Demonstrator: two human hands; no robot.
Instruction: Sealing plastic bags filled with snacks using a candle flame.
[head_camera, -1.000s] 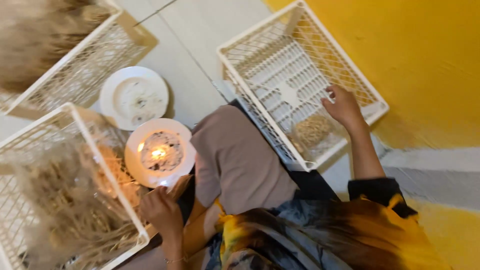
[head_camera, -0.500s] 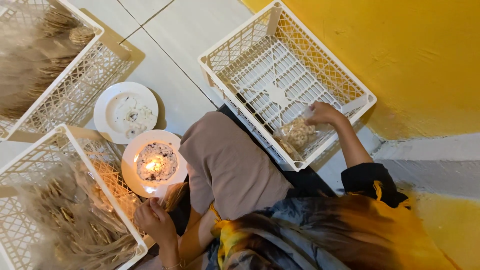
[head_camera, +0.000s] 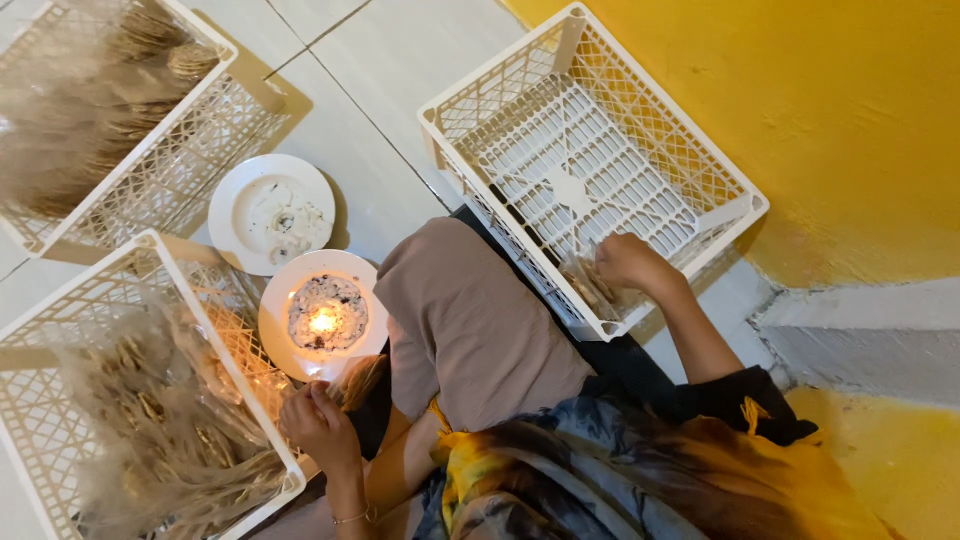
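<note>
sitting on a pale tiled floor beside a yellow wall, a person works among three white plastic crates. right hand (head_camera: 628, 262) reaches into the near corner of the right-hand crate (head_camera: 520, 80), the one against the wall, and rests on a small clear packet of thin round brown wafers (head_camera: 590, 285) lying on the crate's slatted floor. its fingers curl down over the packet; whether they grip it or have just let go, i cannot tell. the crate holds nothing else that shows.

left hand (head_camera: 318, 425) sits near the body at the lower left, fingers closed on a fan of loose wafers (head_camera: 360, 380) just beside a white plate (head_camera: 285, 290) where a small flame (head_camera: 324, 322) burns amid dark residue. a second white plate (head_camera: 240, 190), smeared, lies just beyond it. the near-left crate (head_camera: 150, 245) and the far-left crate (head_camera: 215, 45) are piled with bagged wafers.

by my reading, the step in hand is laying a finished packet into the right-hand crate, set in its near corner. the next move seems to call for freeing the right hand and bringing it to the flame side, where the left hand's stack waits.

the packet lies flat and tucked into the corner; its long axis appears to run along the crate's near wall, though the hand hides most of it.
</note>
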